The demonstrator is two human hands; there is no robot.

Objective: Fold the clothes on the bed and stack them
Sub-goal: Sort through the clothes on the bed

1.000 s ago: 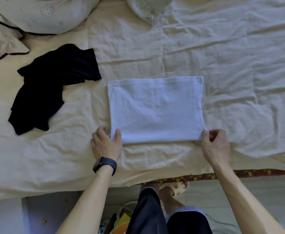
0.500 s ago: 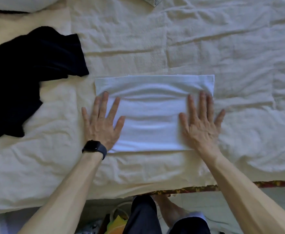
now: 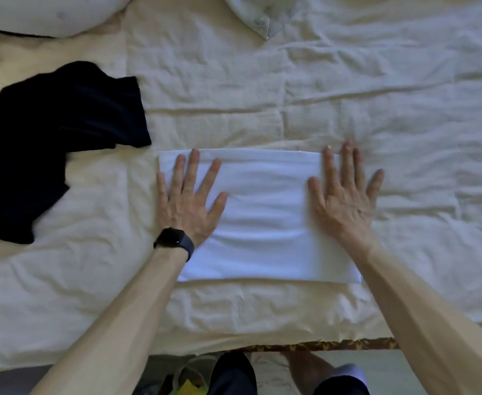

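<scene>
Rumpled cream bedsheet point(image 3: 348, 81) under soft light; pale pillow point(image 3: 48, 15) at eleven o'clock, patterned mattress edge point(image 3: 319, 344) and floor point(image 3: 391, 366) at six.

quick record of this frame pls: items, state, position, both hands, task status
white garment: folded rectangle, flat on bed near its front edge
black garment: unfolded, crumpled, to the white one's left
left hand: flat, fingers spread, pressing white garment's left end; watch on wrist
right hand: flat, fingers spread, on white garment's right end, outer fingers over the sheet
bed: wrinkled cream sheet
pillow: far left
status: one garment folded, black one not; no stack yet
</scene>
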